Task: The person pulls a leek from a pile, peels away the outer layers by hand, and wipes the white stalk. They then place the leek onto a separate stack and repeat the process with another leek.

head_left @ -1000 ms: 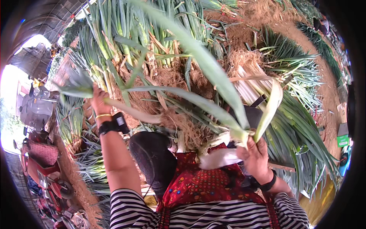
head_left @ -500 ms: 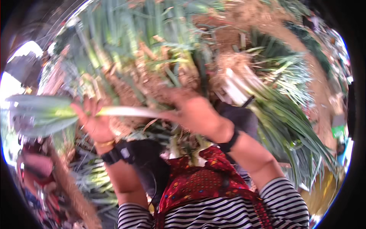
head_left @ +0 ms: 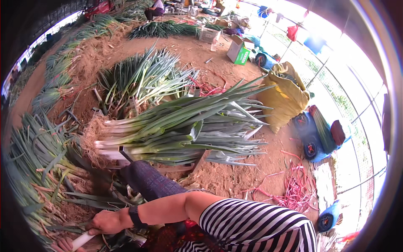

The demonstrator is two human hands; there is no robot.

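Observation:
At the lower left, my right hand is closed, its thumb and fingers on the white stalk of a large green onion. My left hand shows only in part at the bottom edge, fingers curled against the same stalk; the rest of that hand is out of the picture. Beside my knee, a thick bundle of green onions lies across a low metal frame, roots to the left and leaves to the right. Loose green onions are heaped beyond my hands on the left.
Another onion pile lies behind the frame. Pink-red straps are tangled on the dirt floor at right. A yellow sack, a green-and-white carton and blue rolls stand farther off. A person sits at the far back.
The view has swung to the right, bringing the bundle and frame to the middle. My hands now appear at the lower left, still at a white onion stalk.

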